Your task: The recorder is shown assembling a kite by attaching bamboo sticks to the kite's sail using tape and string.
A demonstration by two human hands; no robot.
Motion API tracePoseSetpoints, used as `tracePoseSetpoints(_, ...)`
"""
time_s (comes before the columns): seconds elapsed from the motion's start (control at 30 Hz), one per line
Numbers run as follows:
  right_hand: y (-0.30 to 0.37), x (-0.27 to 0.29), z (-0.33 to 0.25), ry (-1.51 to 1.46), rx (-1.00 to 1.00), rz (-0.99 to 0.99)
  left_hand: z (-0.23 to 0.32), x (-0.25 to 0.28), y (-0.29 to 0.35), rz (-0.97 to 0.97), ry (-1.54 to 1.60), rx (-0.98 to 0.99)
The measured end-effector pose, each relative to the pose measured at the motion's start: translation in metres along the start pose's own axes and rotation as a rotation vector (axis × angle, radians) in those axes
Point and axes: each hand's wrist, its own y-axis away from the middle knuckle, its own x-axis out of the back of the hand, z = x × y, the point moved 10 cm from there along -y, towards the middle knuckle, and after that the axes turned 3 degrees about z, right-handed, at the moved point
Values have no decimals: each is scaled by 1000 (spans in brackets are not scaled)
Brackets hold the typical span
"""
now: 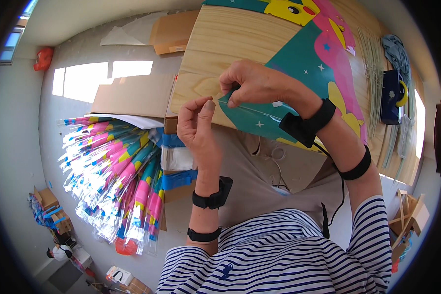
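A teal, pink and yellow printed kite (291, 59) lies on the wooden table, one pointed corner reaching toward me over the near edge. My right hand (255, 84) is closed on that corner, thumb and fingers pinching it. A thin pale line, a rod or cord, runs along the kite's surface from the corner toward my right wrist. Just left of the tip, my left hand (199, 128) has its thumb and forefinger pressed together. Whatever is between them is too fine to make out. Black straps with small modules sit on both forearms.
Left of the table (225, 44), many rolled kites in clear sleeves (115, 169) fan out beside an opened cardboard box (132, 95). Thin rods (370, 73) lie along the table's right side, near a dark blue box (390, 100), a yellow ring-shaped item (403, 93) and a grey-blue cloth (396, 51).
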Motion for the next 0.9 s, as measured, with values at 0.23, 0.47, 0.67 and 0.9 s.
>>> tracePoseSetpoints(0.23,-1,-4,-2,55,25,5,5,-12,3,-86,-178,-65)
tracePoseSetpoints(0.47,1,-2,-2,10,42,30,-13,-7,0,-109,-37,138)
tracePoseSetpoints(0.67,-4,-5,-2,-20,68,47,-21,-4,0,-107,38,194)
tracePoseSetpoints(0.9,-9,-13,-5,140,123,60,-22,-8,1,-136,-15,198)
